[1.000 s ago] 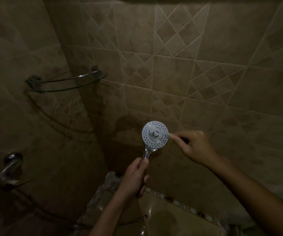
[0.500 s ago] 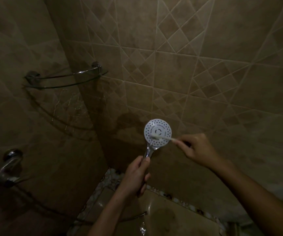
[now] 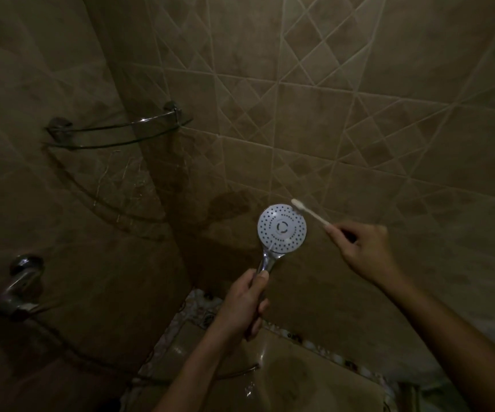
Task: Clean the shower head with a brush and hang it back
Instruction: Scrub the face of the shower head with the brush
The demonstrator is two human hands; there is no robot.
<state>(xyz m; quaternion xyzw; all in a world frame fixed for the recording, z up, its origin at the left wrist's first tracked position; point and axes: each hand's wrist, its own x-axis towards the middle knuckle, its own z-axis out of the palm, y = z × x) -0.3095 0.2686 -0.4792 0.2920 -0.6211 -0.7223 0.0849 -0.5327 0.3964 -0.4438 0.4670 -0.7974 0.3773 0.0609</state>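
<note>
In the tiled corner of the shower, we've got the shower head [image 3: 282, 228] held up in mid-air, white spray face turned toward us, well below the glass corner shelf [image 3: 115, 135] and hung on nothing yet. The left hand [image 3: 244, 304] is wrapped round its chrome handle; the right hand [image 3: 365, 251], held apart from it, pinches the tail of the brush [image 3: 310, 214], whose bristle end sits at the upper right rim of the face. Whether it is touching there, we cannot tell. Here's where we think it could slip: the bristles are so close to the rim that a stroke may skid off and miss the nozzles, and that thin fingertip grip could let the brush twist or drop. A wet handle might also turn in the left hand, and the hose [image 3: 106, 367] trailing from the tap [image 3: 21, 281] could tug on it. As for containers, there's only that shelf, and we can make out nothing on it in this gloom.
</note>
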